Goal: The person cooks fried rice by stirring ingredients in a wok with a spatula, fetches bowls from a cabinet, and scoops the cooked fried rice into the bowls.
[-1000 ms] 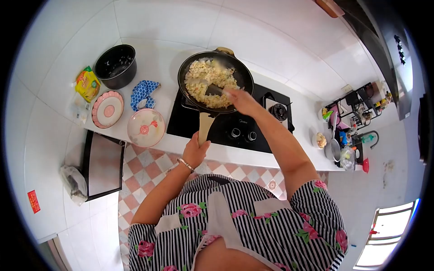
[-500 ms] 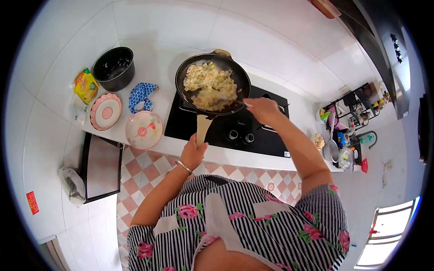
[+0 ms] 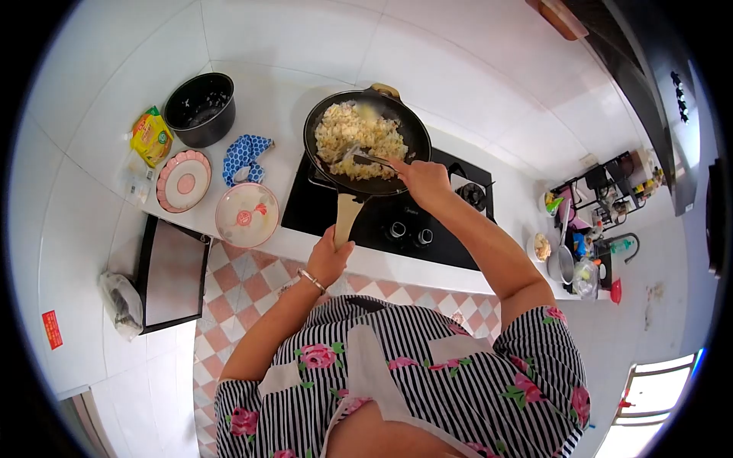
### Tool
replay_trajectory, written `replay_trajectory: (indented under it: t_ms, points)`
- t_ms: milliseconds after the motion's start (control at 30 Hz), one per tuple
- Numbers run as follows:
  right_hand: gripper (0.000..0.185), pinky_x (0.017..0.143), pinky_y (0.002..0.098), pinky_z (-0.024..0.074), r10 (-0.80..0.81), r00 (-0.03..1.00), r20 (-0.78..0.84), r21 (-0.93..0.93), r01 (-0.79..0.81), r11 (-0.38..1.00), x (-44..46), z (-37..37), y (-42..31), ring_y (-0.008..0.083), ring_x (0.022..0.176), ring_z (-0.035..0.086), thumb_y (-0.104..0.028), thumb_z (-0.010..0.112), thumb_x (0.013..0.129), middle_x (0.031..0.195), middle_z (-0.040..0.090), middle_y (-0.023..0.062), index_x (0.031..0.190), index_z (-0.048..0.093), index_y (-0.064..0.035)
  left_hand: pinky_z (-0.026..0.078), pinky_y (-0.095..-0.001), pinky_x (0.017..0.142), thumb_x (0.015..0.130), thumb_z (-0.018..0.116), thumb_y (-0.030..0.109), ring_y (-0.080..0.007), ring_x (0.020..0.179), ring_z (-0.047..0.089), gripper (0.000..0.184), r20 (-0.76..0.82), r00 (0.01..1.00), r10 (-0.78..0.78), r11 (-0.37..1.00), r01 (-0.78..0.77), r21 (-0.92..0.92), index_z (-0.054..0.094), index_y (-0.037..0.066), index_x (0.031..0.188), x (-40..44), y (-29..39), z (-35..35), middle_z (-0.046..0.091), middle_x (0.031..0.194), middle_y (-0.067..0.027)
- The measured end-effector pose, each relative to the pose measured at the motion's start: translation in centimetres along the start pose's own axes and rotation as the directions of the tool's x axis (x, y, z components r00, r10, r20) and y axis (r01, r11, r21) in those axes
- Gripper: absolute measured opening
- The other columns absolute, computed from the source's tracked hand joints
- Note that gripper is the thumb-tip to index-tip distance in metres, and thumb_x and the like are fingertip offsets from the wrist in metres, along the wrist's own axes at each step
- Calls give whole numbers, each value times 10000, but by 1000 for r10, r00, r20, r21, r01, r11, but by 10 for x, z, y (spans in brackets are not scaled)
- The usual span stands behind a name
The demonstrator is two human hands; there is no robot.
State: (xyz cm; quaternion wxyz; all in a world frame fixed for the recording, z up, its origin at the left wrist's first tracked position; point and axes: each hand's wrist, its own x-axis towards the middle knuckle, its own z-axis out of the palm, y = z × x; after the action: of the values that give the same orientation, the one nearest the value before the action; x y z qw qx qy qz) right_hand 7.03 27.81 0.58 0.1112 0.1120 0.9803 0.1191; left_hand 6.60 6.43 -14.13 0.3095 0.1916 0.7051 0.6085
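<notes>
A dark frying pan (image 3: 416,141) sits over the left part of the black stove (image 3: 450,240). Fried rice (image 3: 351,133) lies in it, heaped toward the pan's left side. My left hand (image 3: 330,258) is wrapped round the pan's beige handle (image 3: 348,214), below the pan. At the pan's lower right rim, my right hand (image 3: 424,183) is closed on a spatula (image 3: 372,159), whose blade reaches into the rice and is partly hidden by it.
Left of the stove are a black pot (image 3: 200,114), a yellow bag (image 3: 151,139), two pink-patterned plates (image 3: 183,182) and a blue cloth (image 3: 244,156). On the right stand a bowl (image 3: 540,247), a saucepan (image 3: 561,267) and a black rack (image 3: 603,187).
My right hand has moved left and up with the spatula since half a second ago, now over the pan's rim. The rice has been shifted about. My left hand stays on the handle.
</notes>
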Motion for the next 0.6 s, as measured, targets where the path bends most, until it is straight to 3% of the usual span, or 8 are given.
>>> replay_trajectory:
  t_ms: [67,133,233,333,433,533,600]
  points:
    - [375,555,393,495,-40,996,-76,-25,38,999,0,6,1,274,701,632,-184,494,876,770,618,96,1246,445,-223,480,-329,526,815,594,223,-219,533,589,494,6,999,-34,999,34,23,421,-3,1220,-1,2,-1,609,762,-144]
    - [381,522,382,481,-132,966,-221,-42,126,991,7,29,5,273,646,611,-232,494,889,685,576,94,1264,429,-246,480,-331,527,816,592,226,-218,535,589,496,10,999,-38,999,37,31,419,-3,1221,0,0,0,610,769,-144]
    - [405,506,369,478,-118,989,-86,-44,114,992,4,32,9,269,631,608,-216,503,882,719,582,100,1277,418,-242,480,-333,528,817,589,230,-218,539,591,498,9,999,-39,999,38,36,417,-2,1223,0,-5,-1,610,769,-141]
    - [397,503,368,476,-100,989,-114,-97,89,991,-4,14,11,267,635,610,-209,511,878,730,582,99,1265,424,-225,478,-334,528,817,586,231,-216,545,592,500,12,999,-32,999,32,26,416,1,1227,2,0,1,608,763,-137]
    - [452,554,367,502,-171,967,-191,-65,161,985,2,25,2,262,726,645,-123,537,798,790,621,100,1237,458,-198,476,-330,524,815,585,226,-210,549,591,502,24,999,-44,999,44,5,414,6,1233,1,-6,2,606,757,-131]
    - [483,570,371,504,-79,997,19,-130,81,988,2,15,6,270,747,646,-130,521,815,831,629,89,1280,428,-222,472,-320,517,813,587,217,-193,537,580,501,30,998,-46,999,47,-5,414,2,1231,1,-9,0,598,747,-117]
    - [400,591,386,506,-66,998,-24,10,66,998,-6,0,20,285,765,644,-188,501,851,877,632,98,1249,480,-233,467,-311,510,813,588,212,-178,525,568,498,35,999,-40,999,41,-12,416,-6,1227,3,-5,1,590,737,-105]
